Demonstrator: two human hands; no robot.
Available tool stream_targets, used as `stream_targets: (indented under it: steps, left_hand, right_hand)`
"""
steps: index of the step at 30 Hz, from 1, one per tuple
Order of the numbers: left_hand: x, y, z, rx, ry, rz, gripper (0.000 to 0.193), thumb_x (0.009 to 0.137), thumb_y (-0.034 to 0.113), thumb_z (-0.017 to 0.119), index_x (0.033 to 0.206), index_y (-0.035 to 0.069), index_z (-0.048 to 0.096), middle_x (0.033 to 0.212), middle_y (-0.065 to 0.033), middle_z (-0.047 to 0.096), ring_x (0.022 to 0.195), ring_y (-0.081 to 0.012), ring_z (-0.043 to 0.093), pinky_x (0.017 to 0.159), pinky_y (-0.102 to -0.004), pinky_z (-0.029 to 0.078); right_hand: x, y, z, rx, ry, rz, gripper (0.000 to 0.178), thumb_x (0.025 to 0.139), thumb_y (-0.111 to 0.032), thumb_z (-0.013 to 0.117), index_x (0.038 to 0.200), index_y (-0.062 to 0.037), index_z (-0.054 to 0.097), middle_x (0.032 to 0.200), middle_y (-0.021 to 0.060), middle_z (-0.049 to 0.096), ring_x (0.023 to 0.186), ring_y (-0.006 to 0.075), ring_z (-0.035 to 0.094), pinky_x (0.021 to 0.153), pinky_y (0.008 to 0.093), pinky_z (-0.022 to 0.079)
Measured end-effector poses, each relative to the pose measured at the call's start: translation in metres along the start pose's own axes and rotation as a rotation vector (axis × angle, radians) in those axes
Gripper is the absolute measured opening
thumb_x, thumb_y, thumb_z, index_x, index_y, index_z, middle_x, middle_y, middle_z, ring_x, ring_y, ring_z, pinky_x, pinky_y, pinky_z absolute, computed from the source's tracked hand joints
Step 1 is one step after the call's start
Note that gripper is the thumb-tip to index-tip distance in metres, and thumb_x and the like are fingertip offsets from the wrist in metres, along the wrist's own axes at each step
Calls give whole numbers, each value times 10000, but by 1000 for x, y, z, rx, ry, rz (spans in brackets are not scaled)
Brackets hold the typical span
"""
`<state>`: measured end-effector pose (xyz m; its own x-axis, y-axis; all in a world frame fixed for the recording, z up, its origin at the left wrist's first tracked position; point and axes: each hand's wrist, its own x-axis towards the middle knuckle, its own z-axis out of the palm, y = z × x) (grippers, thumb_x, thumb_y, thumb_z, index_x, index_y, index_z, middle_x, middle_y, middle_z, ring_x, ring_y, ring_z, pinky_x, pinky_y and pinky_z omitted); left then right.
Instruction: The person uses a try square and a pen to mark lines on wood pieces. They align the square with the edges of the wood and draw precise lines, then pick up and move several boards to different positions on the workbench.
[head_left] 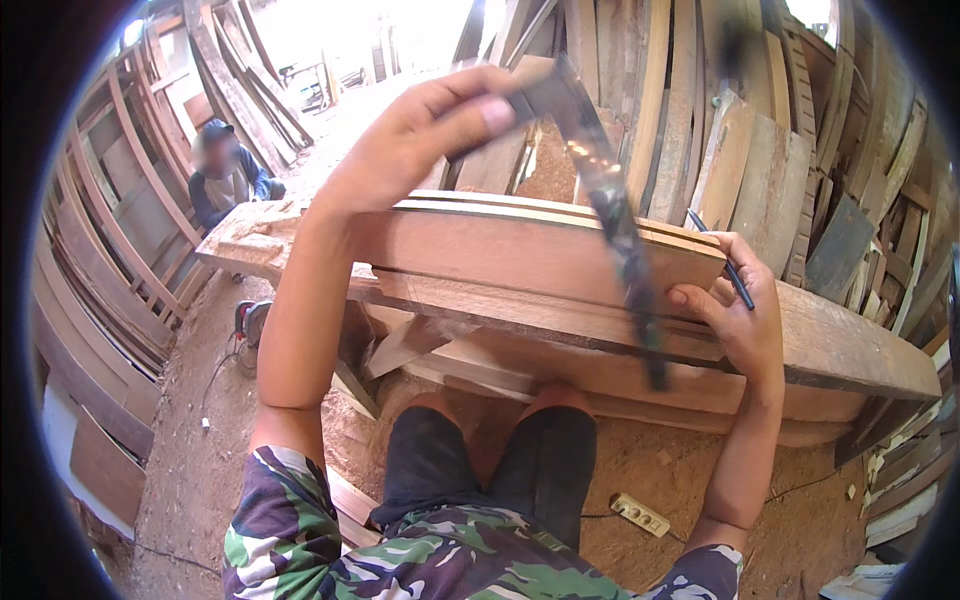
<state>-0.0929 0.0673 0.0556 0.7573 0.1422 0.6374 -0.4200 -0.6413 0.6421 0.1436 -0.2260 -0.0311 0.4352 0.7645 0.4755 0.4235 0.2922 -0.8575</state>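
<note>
My left hand is raised above the work, fingers closed around the stock of a dark metal try square. The square's long blade slants down across the front of a stack of wooden boards and is smeared by motion. Those boards stand on edge, side by side, on a thick wooden beam. At their right end my right hand grips them, thumb on the near face and fingers behind. A dark pencil or pen is tucked between the fingers of that hand.
A red and grey power tool lies on the dusty floor at left. Near my legs sits a power strip. Planks lean along the far and right sides; timber frames stand at left. A person crouches beyond the beam's left end.
</note>
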Motion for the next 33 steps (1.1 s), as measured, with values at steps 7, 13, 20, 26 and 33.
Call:
stream_targets:
  steps: [7,13,20,26,33]
  left_hand:
    - [4,5,38,500,-319,166,239,1108,236,683,1212,22,708,1029,-102,655,988,-229,635,928,-361,506]
    - [1,7,43,556,-298,185,240,1075,226,695,1177,9,690,1045,-131,628,1009,-282,623,933,-385,496]
    - [-2,2,41,623,-270,244,266,1079,252,687,1184,8,685,1032,-134,610,999,-287,618,908,-390,493]
    - [-3,8,48,676,-230,278,276,1073,263,702,1193,15,683,1047,-123,628,973,-268,635,903,-378,510]
    - [-3,6,54,690,-214,192,263,1069,255,715,1204,30,699,1049,-114,664,962,-232,662,895,-367,527]
  right_hand:
    - [0,0,-5,-50,-23,28,556,926,-19,909,1383,69,605,1264,123,739,1186,161,712,1059,319,604]
    - [0,0,0,-40,-17,-3,566,923,-39,919,1386,60,610,1255,110,741,1186,149,711,1051,322,602]
    - [-1,5,0,-87,-9,-14,571,907,-69,941,1374,18,624,1222,68,739,1169,132,707,1044,311,590]
    - [-2,2,0,-126,18,-24,576,916,-71,935,1385,38,619,1216,72,738,1131,117,702,990,294,599]
    - [-2,2,1,-124,18,-37,571,922,-68,929,1383,58,616,1227,99,741,1125,114,704,982,288,601]
